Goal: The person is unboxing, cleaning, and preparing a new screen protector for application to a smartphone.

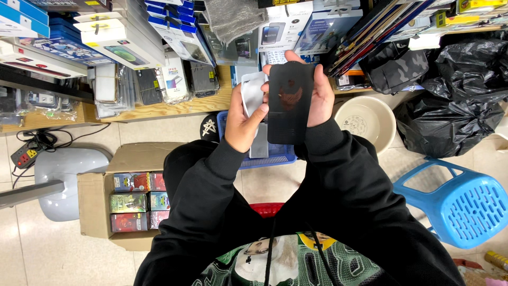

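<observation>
Right grip point(320, 98) grasps a dark glass sheet point(290, 103) by its far edge, fingers curled over the top and thumb side along the right rim. Its long axis runs upright, away from the body, with the lower end hanging free toward the chest. Left grip point(244, 121) sits just beside it on the left, clenched around a white sleeve point(253, 95) that lies partly behind the sheet. Below both grips sits a blue basket point(275, 156); beyond them, a wooden counter point(174, 108) stacked with boxes.

Left of the brown cardboard box point(95, 198), blue-and-white flat cartons point(37, 50) lie stacked on the shelf above. Inside the box sit small colourful rectangular packs point(138, 201). Up and right of it hang white flat packets point(288, 24).
</observation>
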